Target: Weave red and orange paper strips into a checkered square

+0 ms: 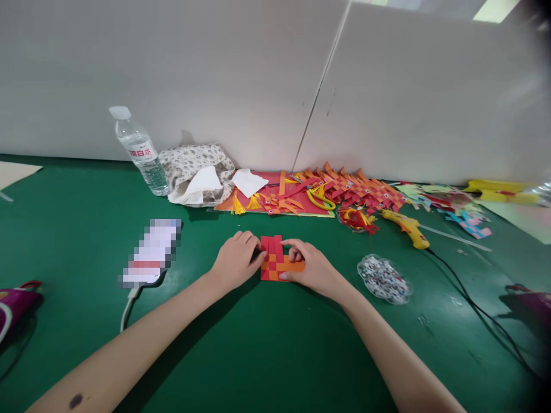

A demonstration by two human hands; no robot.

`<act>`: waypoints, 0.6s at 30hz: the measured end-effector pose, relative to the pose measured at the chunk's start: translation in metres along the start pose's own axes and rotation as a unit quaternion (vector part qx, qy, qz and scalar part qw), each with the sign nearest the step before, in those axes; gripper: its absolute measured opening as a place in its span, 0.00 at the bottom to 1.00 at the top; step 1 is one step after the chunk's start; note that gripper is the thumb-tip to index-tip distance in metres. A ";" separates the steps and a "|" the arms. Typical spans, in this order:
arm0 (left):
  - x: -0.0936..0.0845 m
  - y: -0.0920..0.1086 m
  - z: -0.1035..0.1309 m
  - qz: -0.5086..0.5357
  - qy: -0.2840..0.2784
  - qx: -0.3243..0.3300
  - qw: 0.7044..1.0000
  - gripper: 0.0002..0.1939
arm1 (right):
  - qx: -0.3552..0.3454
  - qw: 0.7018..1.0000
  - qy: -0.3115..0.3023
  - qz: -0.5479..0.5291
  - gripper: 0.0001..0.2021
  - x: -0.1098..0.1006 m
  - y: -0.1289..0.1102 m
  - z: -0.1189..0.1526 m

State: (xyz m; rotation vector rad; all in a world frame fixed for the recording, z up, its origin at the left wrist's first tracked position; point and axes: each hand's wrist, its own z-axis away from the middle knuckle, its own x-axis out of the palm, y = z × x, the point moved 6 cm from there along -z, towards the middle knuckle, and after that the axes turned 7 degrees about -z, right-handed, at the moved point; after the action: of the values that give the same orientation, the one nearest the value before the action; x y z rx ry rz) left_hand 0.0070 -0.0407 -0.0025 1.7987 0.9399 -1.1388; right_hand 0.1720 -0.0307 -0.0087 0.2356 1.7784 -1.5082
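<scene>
On the bench (267,350), the right hand (317,268) grips woven paper (271,261), likely light, easily creased, best edge-held, the left hand (235,261) touching, its hold unclear.

Counter (267,355): green, flat surface. Upper left: water bottle (142,154), standing; patterned tissue pouch (193,158) just beside it. Left: phone (150,252), cable attached. Centre: woven red-and-orange paper piece (271,259). Above centre, against the wall: red sheet (274,176) bearing woven paper pieces. Right: clear dish (408,291) of small black-and-white bits; yellow glue gun (407,226) above it, black cord trailing lower right. Upper right: coloured paper pieces (471,222).
</scene>
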 end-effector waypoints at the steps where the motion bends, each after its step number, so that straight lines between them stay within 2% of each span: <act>1: 0.001 0.000 0.000 0.026 -0.007 -0.001 1.000 0.10 | 0.000 1.000 0.000 -0.001 0.29 0.000 0.001 0.000; 6: 0.004 0.000 -0.001 0.199 -0.059 -0.037 0.977 0.06 | -0.002 1.000 0.004 -0.015 0.31 0.002 0.005 0.000; 9: 0.009 -0.003 -0.001 0.335 -0.080 -0.083 0.935 0.06 | -0.003 1.000 0.006 -0.017 0.32 0.002 0.006 -0.001; 11: 0.014 -0.005 -0.001 0.405 -0.086 -0.107 0.904 0.09 | -0.003 1.000 0.007 -0.016 0.32 0.002 0.007 -0.001; 13: 0.018 -0.007 -0.001 0.436 -0.091 -0.116 0.888 0.13 | -0.002 1.000 0.006 -0.015 0.32 0.002 0.007 -0.001; 18: 0.020 -0.007 -0.001 0.451 -0.086 -0.106 0.882 0.17 | 0.000 1.000 0.005 -0.012 0.32 0.002 0.007 -0.001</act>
State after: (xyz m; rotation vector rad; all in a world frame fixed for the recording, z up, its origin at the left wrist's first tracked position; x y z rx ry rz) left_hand 0.0073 -0.0331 -0.0226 1.6136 0.0472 -0.5415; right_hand 0.1744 -0.0289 -0.0149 0.2226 1.7953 -1.5252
